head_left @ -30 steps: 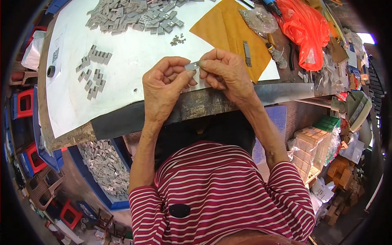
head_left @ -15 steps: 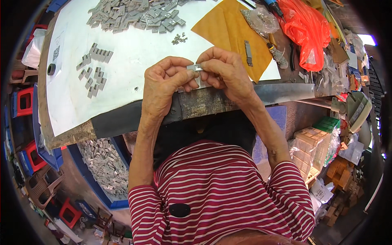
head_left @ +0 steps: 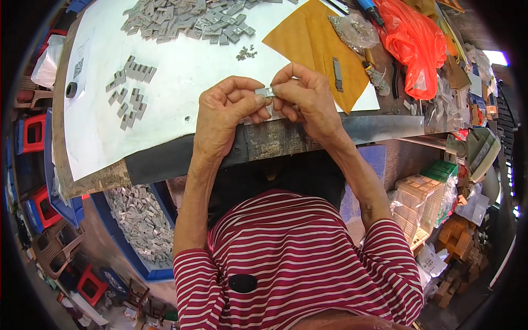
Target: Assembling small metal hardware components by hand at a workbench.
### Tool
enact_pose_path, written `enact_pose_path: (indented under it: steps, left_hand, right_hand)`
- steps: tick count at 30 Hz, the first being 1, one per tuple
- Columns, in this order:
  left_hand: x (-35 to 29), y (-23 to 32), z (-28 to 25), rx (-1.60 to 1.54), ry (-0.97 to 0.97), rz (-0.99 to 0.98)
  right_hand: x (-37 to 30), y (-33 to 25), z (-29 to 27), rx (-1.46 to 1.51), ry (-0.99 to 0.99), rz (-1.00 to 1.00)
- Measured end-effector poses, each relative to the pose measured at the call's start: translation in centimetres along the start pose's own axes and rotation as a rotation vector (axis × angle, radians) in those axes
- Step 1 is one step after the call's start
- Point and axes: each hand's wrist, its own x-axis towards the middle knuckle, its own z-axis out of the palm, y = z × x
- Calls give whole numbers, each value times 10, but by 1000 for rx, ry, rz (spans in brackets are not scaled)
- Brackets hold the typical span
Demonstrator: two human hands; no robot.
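My left hand pinches one end of a small grey rectangular metal piece between thumb and forefinger. The fingers of my right hand are closed on its other end, partly covering it. Both hands are held over the front edge of a table covered with a white sheet. Just beyond them lies a little cluster of tiny metal parts. Similar grey pieces sit in small groups to the left, and a large heap of grey pieces spreads across the far side.
Brown paper with a grey strip on it lies at right, beside a clear bag of small parts and a red plastic bag. A dark ring sits at left. Below stands a blue bin of grey pieces.
The view has shifted slightly, so the table things appear a little further right and lower. Both hands keep hold of the metal piece; the right fingers have moved slightly on it.
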Motion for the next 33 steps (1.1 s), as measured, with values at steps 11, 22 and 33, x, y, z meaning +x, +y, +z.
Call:
enact_pose_path:
  steps: [11,22,33]
  left_hand:
    - [-1,-1,0,19,8,13]
    - [-2,-4,4,76,70,53]
    - [-1,-3,5,91,74,67]
  right_hand:
    - [-4,0,5,-124,44,-32]
    - [-12,19,12,-271,125,-328]
    - [-8,32,-5,-589,66,-704]
